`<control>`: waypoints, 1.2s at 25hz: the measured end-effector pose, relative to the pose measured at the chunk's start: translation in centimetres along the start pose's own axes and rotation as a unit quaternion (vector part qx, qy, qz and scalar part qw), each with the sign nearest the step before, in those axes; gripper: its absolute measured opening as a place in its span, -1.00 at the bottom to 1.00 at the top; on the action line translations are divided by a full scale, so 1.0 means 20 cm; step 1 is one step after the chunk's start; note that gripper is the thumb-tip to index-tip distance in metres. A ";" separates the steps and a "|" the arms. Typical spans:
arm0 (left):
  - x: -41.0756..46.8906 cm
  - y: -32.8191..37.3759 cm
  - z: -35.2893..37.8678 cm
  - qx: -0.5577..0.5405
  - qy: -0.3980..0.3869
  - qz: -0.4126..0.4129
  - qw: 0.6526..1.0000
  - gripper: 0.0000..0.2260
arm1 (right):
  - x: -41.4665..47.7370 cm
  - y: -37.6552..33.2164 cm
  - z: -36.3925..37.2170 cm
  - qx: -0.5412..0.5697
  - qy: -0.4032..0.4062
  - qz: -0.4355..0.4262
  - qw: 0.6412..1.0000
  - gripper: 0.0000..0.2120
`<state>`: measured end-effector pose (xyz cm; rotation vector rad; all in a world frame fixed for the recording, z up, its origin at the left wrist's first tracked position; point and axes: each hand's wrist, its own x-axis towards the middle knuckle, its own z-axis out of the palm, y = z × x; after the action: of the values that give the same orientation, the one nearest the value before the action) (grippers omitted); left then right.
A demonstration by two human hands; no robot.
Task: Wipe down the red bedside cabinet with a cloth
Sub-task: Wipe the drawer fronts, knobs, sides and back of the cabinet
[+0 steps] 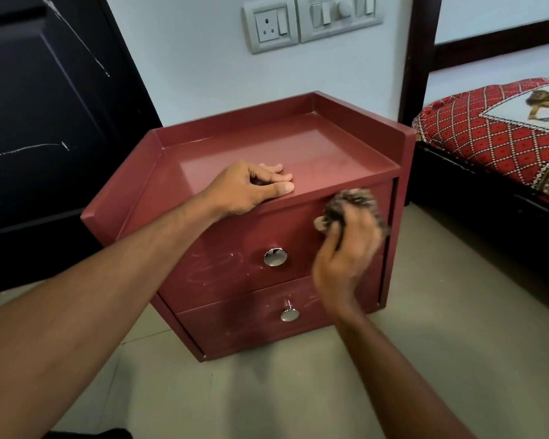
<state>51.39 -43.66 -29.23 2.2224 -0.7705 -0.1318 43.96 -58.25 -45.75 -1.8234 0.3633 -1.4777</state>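
floor (pixel 457 359): pale tiles, nearest the camera, under and in front of the cabinet.
right hand (pixel 346 248): closed round a bunched cloth, pressing it to the cabinet's upper drawer front near that drawer's right end; blurred.
cloth (pixel 351 202): dark, mottled grey-brown, crumpled into a wad; most of it sits under the fingers, so its full shape is hard to make out.
left hand (pixel 251 188): resting on the front lip of the cabinet's top, fingers curled in, thumb flat along the edge; holds nothing that can be seen.
cabinet (pixel 235 280): red, glossy, standing on the floor, turned at an angle to the camera; two drawers, one above the other.
upper drawer knob (pixel 275 257): round, shiny metal, left of the cloth.
lower drawer knob (pixel 289 314): same kind, below the upper knob.
smears: whitish streaks on both drawer fronts, thickest left of the upper knob.
cabinet top: a recessed tray with raised rims on the left, back and right; faintly dusty, reflecting light.
door (pixel 45 106): dark, left of the cabinet, with white scratch marks.
bed (pixel 495 144): right of the cabinet, dark frame, red diamond-patterned cover; cut off by the edge.
wall plates (pixel 311 20): socket and switches on the pale wall behind the cabinet, tops cropped.
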 end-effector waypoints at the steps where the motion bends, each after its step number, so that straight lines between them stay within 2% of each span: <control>1: 0.02 0.01 0.01 0.009 -0.006 0.005 1.000 -0.71 | -0.11 -0.06 0.02 0.012 -0.046 -0.085 0.995 -0.69; 3: 0.05 0.03 0.04 0.021 -0.016 0.013 1.000 -0.70 | -0.20 -0.03 0.01 0.024 -0.126 -0.233 0.964 -0.66; 4: 0.06 0.03 0.05 0.026 -0.018 0.013 0.999 -0.70 | -0.16 0.05 -0.01 0.021 -0.135 -0.260 0.956 -0.64; 5: 0.06 0.03 0.05 0.027 -0.017 0.012 0.999 -0.71 | -0.09 0.14 -0.03 0.003 -0.114 -0.258 0.959 -0.62; 6: 0.06 0.02 0.05 0.027 -0.014 0.014 0.999 -0.71 | -0.01 0.21 -0.06 -0.023 -0.082 -0.216 0.973 -0.60; 9: 0.07 0.04 0.07 0.022 -0.007 0.030 0.999 -0.73 | 0.05 0.21 -0.08 -0.029 -0.010 0.009 0.999 -0.55; 10: 0.08 0.06 0.08 0.026 -0.010 0.036 0.999 -0.73 | -0.02 0.15 -0.06 -0.016 -0.013 0.036 0.999 -0.53; 11: 0.08 0.06 0.08 0.031 -0.012 0.037 0.999 -0.73 | -0.13 0.08 -0.02 -0.009 -0.039 0.017 0.999 -0.52; 14: 0.07 0.07 0.08 0.045 -0.017 0.043 0.998 -0.72 | -0.43 0.02 0.00 0.001 -0.155 -0.126 0.980 -0.55; 16: 0.08 0.06 0.09 0.057 -0.015 0.050 0.997 -0.73 | -0.35 0.10 -0.02 0.016 -0.140 -0.097 0.985 -0.59; 19: 0.09 0.03 0.08 0.052 -0.012 0.057 0.997 -0.74 | -0.11 0.23 -0.07 0.023 -0.027 0.077 0.996 -0.55; 21: 0.09 0.02 0.08 0.051 -0.011 0.058 0.997 -0.68 | -0.02 0.25 -0.09 0.004 0.013 0.124 0.992 -0.53; 23: 0.10 0.03 0.08 0.054 -0.014 0.056 0.997 -0.69 | -0.15 0.17 -0.06 0.009 -0.007 0.064 0.998 -0.57; 26: 0.10 0.03 0.08 0.050 -0.008 0.049 0.998 -0.66 | -0.46 0.03 -0.03 0.036 -0.155 -0.050 0.986 -0.63; 28: 0.10 0.03 0.08 0.052 -0.009 0.048 0.997 -0.63 | -0.43 0.08 -0.03 0.038 -0.191 -0.044 0.980 -0.62; 30: 0.11 0.02 0.09 0.047 -0.005 0.044 0.998 -0.71 | -0.32 0.16 -0.08 0.027 -0.158 -0.030 0.987 -0.62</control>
<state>52.33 -46.20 -29.89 2.2734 -0.8944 -0.0649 41.31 -57.01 -52.46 -1.9995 0.1105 -1.1965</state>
